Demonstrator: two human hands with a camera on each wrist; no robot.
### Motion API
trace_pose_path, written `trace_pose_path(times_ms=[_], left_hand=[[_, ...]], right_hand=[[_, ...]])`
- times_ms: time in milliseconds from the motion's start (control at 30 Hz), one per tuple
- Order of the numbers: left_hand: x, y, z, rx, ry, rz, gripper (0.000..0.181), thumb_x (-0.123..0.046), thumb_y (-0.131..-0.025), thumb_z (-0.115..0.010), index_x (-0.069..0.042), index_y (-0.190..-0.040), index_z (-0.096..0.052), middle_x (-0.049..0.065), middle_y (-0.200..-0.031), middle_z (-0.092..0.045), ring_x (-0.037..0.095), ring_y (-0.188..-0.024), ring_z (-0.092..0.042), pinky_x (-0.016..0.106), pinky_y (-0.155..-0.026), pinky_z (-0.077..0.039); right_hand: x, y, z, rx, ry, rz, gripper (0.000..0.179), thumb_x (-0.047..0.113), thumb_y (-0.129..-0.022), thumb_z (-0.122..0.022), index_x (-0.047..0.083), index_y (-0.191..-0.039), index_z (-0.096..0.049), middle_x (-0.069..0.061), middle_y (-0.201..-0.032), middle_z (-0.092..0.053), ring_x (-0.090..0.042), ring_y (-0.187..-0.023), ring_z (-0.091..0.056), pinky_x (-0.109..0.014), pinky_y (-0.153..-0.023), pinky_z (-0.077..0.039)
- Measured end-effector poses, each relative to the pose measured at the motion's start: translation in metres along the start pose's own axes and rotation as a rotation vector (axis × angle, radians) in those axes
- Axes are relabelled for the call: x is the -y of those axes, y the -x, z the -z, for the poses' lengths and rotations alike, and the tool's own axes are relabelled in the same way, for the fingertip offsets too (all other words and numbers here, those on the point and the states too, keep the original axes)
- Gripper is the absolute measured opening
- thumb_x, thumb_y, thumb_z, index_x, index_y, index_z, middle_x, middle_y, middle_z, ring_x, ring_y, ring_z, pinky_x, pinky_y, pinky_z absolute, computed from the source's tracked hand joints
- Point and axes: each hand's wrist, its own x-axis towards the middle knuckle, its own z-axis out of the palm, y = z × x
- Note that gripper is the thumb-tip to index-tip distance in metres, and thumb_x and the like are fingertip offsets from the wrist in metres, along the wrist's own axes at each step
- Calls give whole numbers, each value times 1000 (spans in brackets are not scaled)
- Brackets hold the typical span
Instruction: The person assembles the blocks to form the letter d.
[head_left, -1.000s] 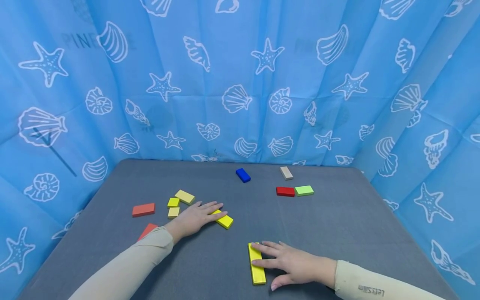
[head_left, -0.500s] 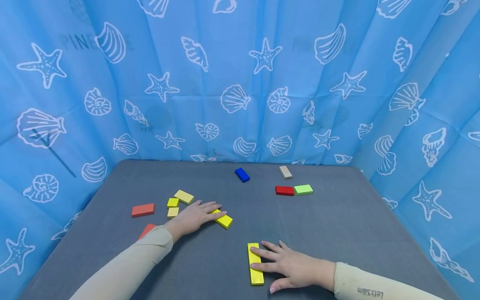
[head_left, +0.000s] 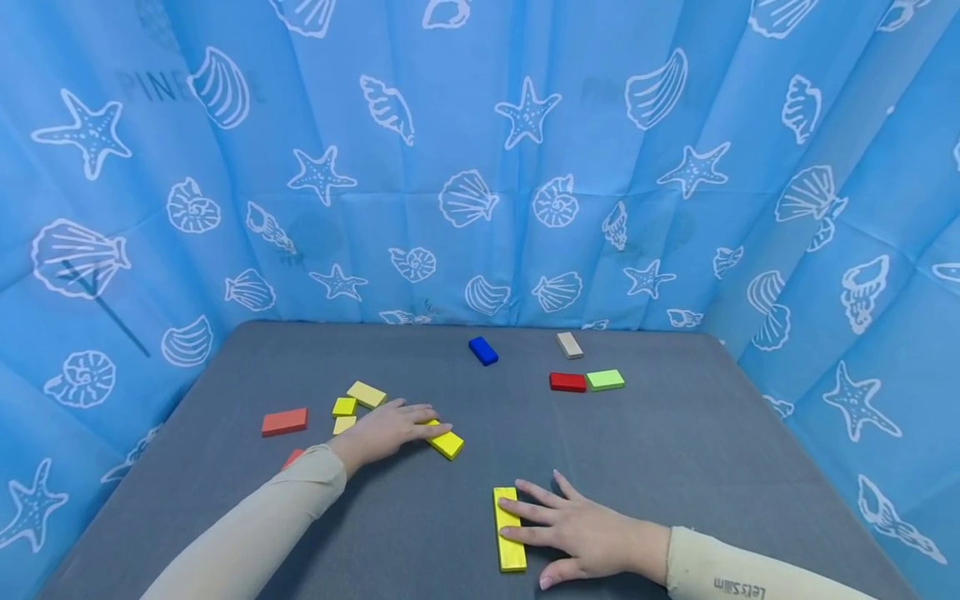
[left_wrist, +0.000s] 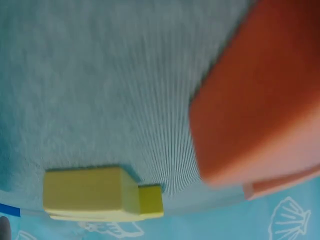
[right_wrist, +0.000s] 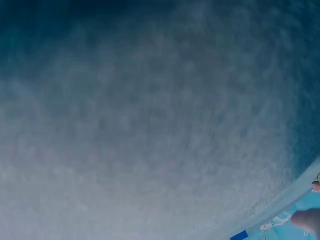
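Note:
My left hand lies palm down with its fingers extended, touching the top of a yellow block and covering its far-left end. Nearer to me, a longer yellow block lies lengthwise away from me. Two straight fingertips of my right hand rest across that block, while the thumb is spread apart on the grey cloth. In the left wrist view, a pale yellow block and a large, blurred orange-red block show. Mostly cloth fills the right wrist view, with a fingertip at its corner.
Beside the left hand lie a small yellow block, pale yellow blocks and an orange-red block. Farther back are blue, beige, red and light green blocks. A blue curtain surrounds the grey table.
The fingers of my right hand have spread a little wider, with the index lifting outward. My left sleeve covers more of the near orange-red block. The head view has shifted very slightly.

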Motion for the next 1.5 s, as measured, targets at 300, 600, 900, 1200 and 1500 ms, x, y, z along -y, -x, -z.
trace_pose_path(times_ms=[300,600,900,1200,1500], left_hand=[[0,-16,7,-23,54,-118,50,-4,-99,-52,-22,-146,-47,7,-142,-50,24,-132,-45,47,-105,-39],[-11,-44,11,-19,-22,-241,57,4,-97,-53,-23,-146,-46,4,-144,-49,19,-134,-43,38,-105,-40],[-29,-60,7,60,-36,-239,57,-1,-97,-54,-27,-147,-45,-1,-150,-42,18,-139,-36,38,-107,-37],[-62,-40,5,38,-12,23,57,-13,-98,-59,-34,-148,-42,3,-154,-37,21,-138,-39,50,-102,-40],[-80,-46,0,74,42,137,53,-9,-97,-58,-27,-146,-47,4,-155,-33,21,-141,-33,48,-104,-40]], right_hand=[[-1,7,0,23,2,73,63,46,-100,-45,24,-156,-24,5,-162,-15,-25,-147,-15,-73,-98,-26],[-1,7,-3,-7,45,94,61,47,-101,-43,24,-155,-27,5,-161,-17,-24,-146,-18,-72,-97,-30],[0,3,-5,-1,64,111,59,46,-102,-42,23,-155,-28,5,-161,-17,-22,-147,-16,-71,-97,-30],[2,6,-3,13,46,97,59,45,-102,-41,23,-155,-27,5,-161,-17,-21,-147,-16,-72,-97,-29],[0,9,-2,-6,38,91,59,46,-102,-41,22,-155,-28,4,-161,-17,-23,-146,-18,-71,-97,-30]])
